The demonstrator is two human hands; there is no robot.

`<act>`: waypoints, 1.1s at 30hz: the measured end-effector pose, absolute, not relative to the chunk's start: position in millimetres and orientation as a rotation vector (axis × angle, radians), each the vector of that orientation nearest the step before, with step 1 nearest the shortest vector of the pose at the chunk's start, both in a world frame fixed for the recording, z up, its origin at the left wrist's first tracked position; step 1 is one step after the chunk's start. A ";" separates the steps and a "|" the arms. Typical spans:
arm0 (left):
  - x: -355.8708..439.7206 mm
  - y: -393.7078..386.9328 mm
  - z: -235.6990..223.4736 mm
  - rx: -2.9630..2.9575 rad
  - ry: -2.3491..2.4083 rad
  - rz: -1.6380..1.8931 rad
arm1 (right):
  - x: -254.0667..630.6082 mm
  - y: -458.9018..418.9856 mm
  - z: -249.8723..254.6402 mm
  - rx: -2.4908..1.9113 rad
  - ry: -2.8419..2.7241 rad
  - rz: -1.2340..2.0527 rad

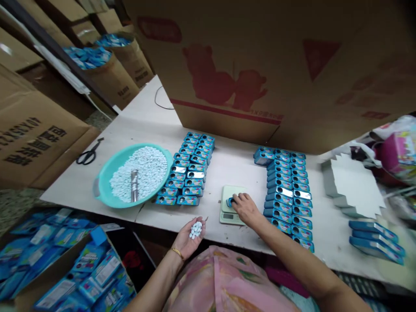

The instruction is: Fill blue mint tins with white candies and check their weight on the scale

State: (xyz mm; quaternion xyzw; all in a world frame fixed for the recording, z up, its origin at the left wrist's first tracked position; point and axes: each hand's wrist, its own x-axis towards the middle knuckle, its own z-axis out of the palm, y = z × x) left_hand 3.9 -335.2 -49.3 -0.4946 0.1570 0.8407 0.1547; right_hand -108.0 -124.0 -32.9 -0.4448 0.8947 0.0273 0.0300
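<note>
My left hand [191, 237] is cupped palm up just off the table's front edge, holding a small heap of white candies [195, 230]. My right hand [244, 206] grips a small blue tin [230, 202] on the plate of a pale green digital scale [229, 218]; my fingers cover most of that tin. Left of the scale stand two columns of blue tins [194, 182], and further left is a turquoise basin [100, 195] full of white candies with a metal scoop [134, 186] lying in them. More blue tins [282, 208] stand in columns right of the scale.
A large cardboard box [227, 117] stands along the table's back. Black scissors [88, 155] lie at the left. White cardboard trays [354, 184] and flat blue packs [375, 242] are on the right. Open cartons [52, 277] of blue packages sit below left.
</note>
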 end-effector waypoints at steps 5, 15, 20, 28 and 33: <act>0.4 -324.7 -49.2 -1.307 0.495 2.380 | -67.7 -154.4 -27.7 -1.306 2.853 -0.197; 15.4 -320.6 -57.6 -1.287 0.360 2.386 | -18.1 -196.4 -30.3 -1.386 2.581 -0.426; 17.7 -322.0 -60.4 -1.321 0.457 2.315 | -17.4 -193.8 -31.2 -1.306 2.553 -0.435; 18.9 -317.0 -62.8 -1.313 0.478 2.266 | -20.7 -187.7 -38.4 -1.325 2.434 -0.462; 16.8 -314.6 -63.7 -1.304 0.454 2.213 | -19.7 -187.4 -38.3 -1.345 2.449 -0.443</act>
